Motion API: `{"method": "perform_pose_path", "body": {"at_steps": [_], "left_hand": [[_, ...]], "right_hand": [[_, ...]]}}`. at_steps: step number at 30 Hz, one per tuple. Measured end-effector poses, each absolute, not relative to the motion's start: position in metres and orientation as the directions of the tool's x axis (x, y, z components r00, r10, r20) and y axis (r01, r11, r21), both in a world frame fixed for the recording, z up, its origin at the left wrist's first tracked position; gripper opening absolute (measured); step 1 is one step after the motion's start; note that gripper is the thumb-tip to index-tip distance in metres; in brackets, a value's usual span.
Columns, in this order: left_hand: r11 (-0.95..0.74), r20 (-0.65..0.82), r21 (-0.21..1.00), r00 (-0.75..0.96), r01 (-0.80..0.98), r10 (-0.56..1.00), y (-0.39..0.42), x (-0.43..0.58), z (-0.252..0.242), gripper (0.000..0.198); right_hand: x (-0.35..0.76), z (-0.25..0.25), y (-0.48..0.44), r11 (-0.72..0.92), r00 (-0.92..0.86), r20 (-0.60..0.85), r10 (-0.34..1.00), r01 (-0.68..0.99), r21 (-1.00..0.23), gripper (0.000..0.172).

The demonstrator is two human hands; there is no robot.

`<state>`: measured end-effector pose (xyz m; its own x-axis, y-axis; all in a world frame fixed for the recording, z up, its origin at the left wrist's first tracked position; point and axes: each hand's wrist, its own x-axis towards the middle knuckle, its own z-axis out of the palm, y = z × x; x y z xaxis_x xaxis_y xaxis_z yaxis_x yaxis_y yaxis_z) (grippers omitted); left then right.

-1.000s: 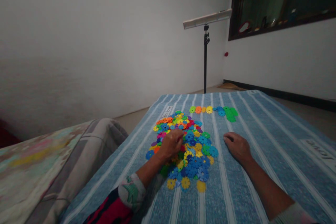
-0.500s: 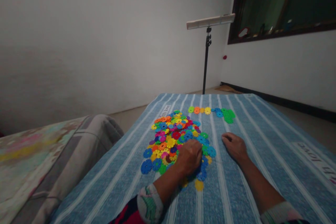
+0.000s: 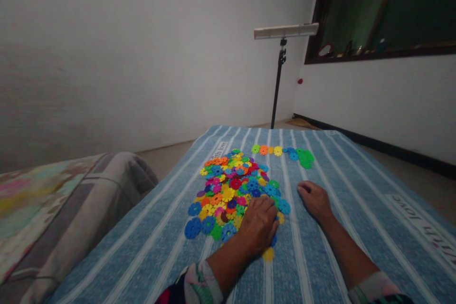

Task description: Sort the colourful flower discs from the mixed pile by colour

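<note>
A heap of flower-shaped plastic discs (image 3: 228,194) in many colours lies on the striped blue cloth. My left hand (image 3: 259,223) is palm down on the heap's near right part, its fingers curled together; the discs under it and whatever it may hold are hidden. Right of the heap, my right hand (image 3: 315,201) rests low over the cloth with thumb and fingers closed, and I cannot make out anything in it. Beyond the hands, a row of joined discs (image 3: 278,151) runs from light green through orange, yellow and blue to a green cluster (image 3: 305,158) at its right end.
The blue striped cloth (image 3: 178,247) covers the table to its far edge. To the left stands a bed-like surface with a grey and patterned cover (image 3: 89,199). A black stand with a light bar (image 3: 285,32) rises behind the table, near a dark-framed window (image 3: 377,9).
My left hand has lowered and flattened somewhat over the near right of the heap. My right hand keeps its curled pose by the heap. The whole view has shifted slightly.
</note>
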<state>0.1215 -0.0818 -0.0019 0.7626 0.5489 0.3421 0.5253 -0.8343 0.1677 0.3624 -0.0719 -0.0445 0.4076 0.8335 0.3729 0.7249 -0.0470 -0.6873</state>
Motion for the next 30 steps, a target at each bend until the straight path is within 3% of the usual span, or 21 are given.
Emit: {"method": "perform_pose_path", "body": {"at_steps": [16,30], "left_hand": [[-0.891,0.375,0.138,0.810,0.433,0.451,-0.101,0.125,-0.003,0.015],[-0.932,0.244,0.104,0.899,0.348,0.363,-0.108,0.124,0.002,0.019]], "right_hand": [[0.363,-0.042,-0.072,-0.031,0.419,0.393,0.818,0.715,-0.698,0.031],[0.364,-0.042,-0.072,-0.058,0.427,0.379,0.821,0.723,-0.689,0.033]]}}
